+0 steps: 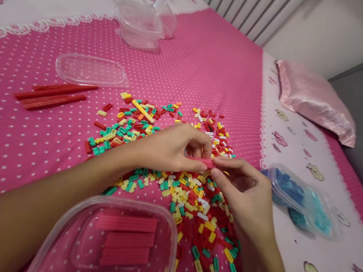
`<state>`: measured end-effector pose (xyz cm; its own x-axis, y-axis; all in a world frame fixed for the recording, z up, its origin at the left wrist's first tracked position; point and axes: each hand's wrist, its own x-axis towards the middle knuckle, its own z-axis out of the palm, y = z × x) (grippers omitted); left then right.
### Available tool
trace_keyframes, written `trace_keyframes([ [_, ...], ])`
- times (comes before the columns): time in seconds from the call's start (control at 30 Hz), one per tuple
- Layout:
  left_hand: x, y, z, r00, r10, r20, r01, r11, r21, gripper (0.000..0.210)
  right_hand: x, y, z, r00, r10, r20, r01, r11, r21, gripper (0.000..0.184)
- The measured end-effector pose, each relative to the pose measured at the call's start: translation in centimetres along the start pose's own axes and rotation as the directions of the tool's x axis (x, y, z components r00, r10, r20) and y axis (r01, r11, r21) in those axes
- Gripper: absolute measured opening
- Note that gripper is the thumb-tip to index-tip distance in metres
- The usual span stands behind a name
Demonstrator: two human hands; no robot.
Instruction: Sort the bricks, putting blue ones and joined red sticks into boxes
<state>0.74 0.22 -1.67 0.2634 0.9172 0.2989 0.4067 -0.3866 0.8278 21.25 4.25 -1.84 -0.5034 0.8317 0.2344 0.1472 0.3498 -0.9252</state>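
Observation:
Between my two hands is a short pink stick of joined toy bricks (198, 159), held level above a loose pile of small bricks (189, 197). My left hand (179, 147) is closed round its left part, thumb along the near side. The thumb and fingertips of my right hand (246, 183) pinch its right end. Red, green, yellow and white bricks lie scattered under and around both hands. Nearest me, a clear plastic container (82, 240) holds several pink brick sticks (128, 240) laid side by side.
Long red brick sticks (53, 95) lie at left beside a clear lid (91, 71). Stacked clear containers (139, 21) stand farther back. To the right are containers of blue bricks (287, 187) and turquoise bricks (319, 213). A pink pillow (314, 102) rests by the wall.

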Motion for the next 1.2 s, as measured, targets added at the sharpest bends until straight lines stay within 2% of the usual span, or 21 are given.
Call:
trace_keyframes([
  [0.1,0.05,0.05,-0.37,0.999,0.018,0.049,-0.019,1.0,0.02,0.016,0.24,0.05,-0.49,0.998,0.041,0.045,-0.042,0.999,0.024,0.017],
  [0.27,0.05,-0.04,-0.24,0.996,-0.066,0.059,0.067,0.998,-0.014,0.019,0.42,0.38,-0.45,0.996,0.028,-0.079,-0.022,0.996,0.083,0.027],
  [0.33,0.03,0.04,-0.11,0.996,-0.077,0.045,0.078,0.997,-0.022,0.018,0.35,0.49,-0.2,0.995,0.041,-0.093,-0.032,0.994,0.101,0.027],
  [0.6,0.04,0.43,-0.11,0.997,-0.08,0.003,0.08,0.997,-0.02,0.022,-0.1,0.23,0.23,0.994,0.031,-0.101,-0.031,0.999,0.01,0.019],
  [0.77,0.01,0.29,-0.03,0.996,-0.088,0.033,0.09,0.994,-0.057,0.017,-0.03,0.24,0.18,0.995,-0.045,-0.084,0.039,0.997,-0.072,0.008],
  [1.03,0.09,0.39,0.09,0.994,-0.103,0.044,0.108,0.985,-0.131,0.019,-0.23,0.16,0.28,0.994,-0.078,-0.07,0.068,0.989,-0.134,0.01],
  [1.2,0.15,0.3,-0.23,0.993,-0.115,0.036,0.12,0.978,-0.171,0.016,-0.21,0.38,0.37,0.993,-0.085,-0.086,0.078,0.994,-0.079,0.013],
])
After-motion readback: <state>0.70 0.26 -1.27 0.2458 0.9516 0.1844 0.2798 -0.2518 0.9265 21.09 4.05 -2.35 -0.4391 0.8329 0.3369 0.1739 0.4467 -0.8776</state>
